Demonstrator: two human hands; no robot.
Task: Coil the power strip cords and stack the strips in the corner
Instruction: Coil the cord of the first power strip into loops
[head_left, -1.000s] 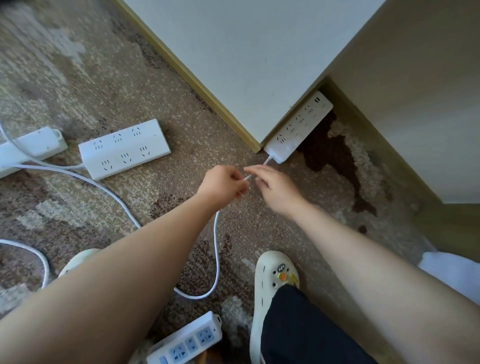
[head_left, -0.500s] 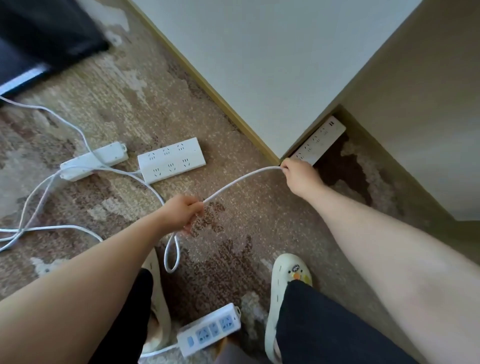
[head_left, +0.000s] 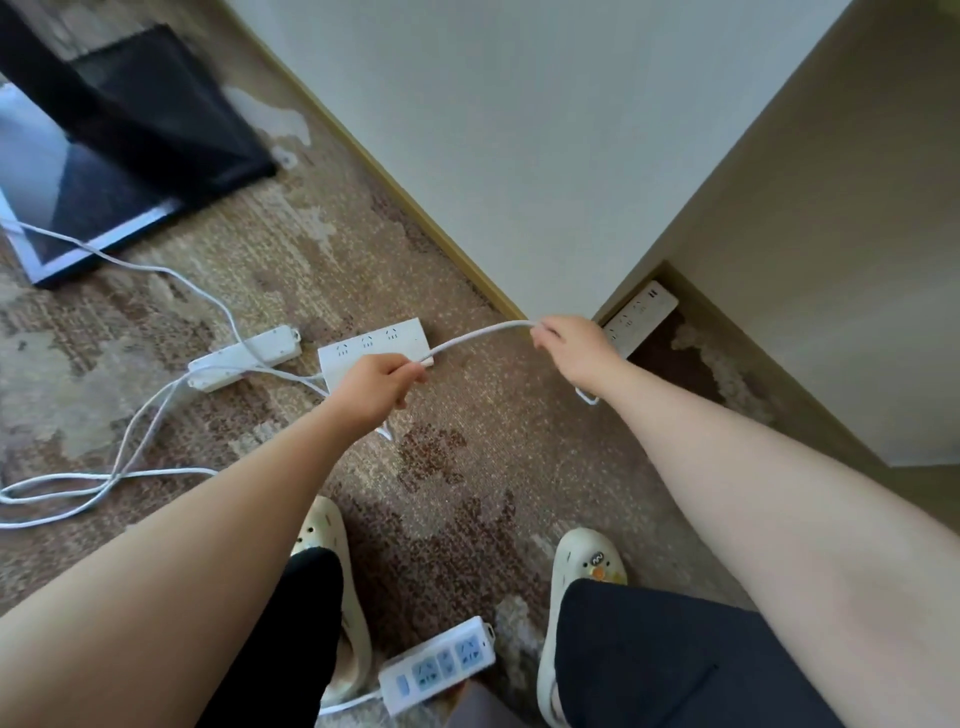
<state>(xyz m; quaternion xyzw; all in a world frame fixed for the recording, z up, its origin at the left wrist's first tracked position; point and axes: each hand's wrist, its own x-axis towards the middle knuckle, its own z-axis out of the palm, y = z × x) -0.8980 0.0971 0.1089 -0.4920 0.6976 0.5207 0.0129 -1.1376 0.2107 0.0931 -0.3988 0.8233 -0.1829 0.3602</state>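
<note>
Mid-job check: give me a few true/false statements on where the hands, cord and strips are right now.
1. Both the left hand and right hand grip the white cord. True.
2. One power strip lies in the corner. True.
3. The blue-socket strip is stacked in the corner. False: it lies on the carpet between the feet.
4. All the cords are coiled. False: loose cords trail across the carpet at left.

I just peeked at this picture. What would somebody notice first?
Probably the white cord stretched in the air between the left hand and the right hand, in the middle. Then the white power strips: one tucked in the corner at right, one with blue sockets between the shoes.
</note>
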